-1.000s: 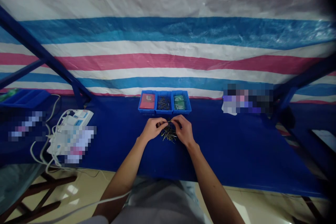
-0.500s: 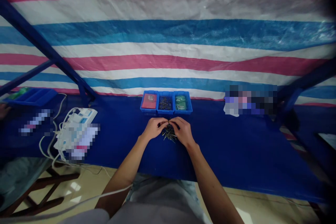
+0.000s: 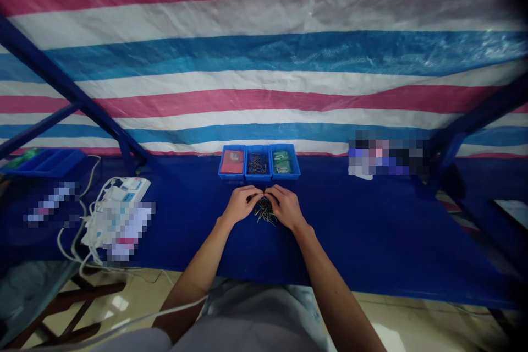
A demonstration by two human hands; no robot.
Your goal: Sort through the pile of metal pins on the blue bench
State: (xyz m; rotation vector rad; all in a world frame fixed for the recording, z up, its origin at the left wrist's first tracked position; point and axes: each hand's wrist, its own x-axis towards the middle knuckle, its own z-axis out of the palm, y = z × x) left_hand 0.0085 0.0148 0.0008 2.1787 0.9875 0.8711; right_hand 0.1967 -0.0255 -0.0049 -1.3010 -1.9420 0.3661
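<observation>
My left hand (image 3: 242, 203) and my right hand (image 3: 285, 207) meet fingertip to fingertip just in front of the blue bins. The thumb and fingers of each are pinched together; whatever lies between them is too small to make out. Right below and between the hands is a loose pile of thin metal screws (image 3: 265, 212), partly covered by the fingers. Beyond it three blue bins stand side by side. A flat red packet (image 3: 232, 163) is in the left one, dark screws (image 3: 258, 165) fill the middle one, and green and clear small pieces (image 3: 282, 163) lie in the right one.
On the blue table (image 3: 355, 236), a white power strip (image 3: 136, 190) with tangled cables sits at left, beside blurred-out items. Another blue tray (image 3: 51, 162) is at far left. Blurred things (image 3: 379, 155) lie at back right. Blue frame posts and a striped sheet stand behind.
The view has shifted slightly. Both hands stay pinched together above the pile, with their fingertips a little closer to each other. The bins and pile look the same.
</observation>
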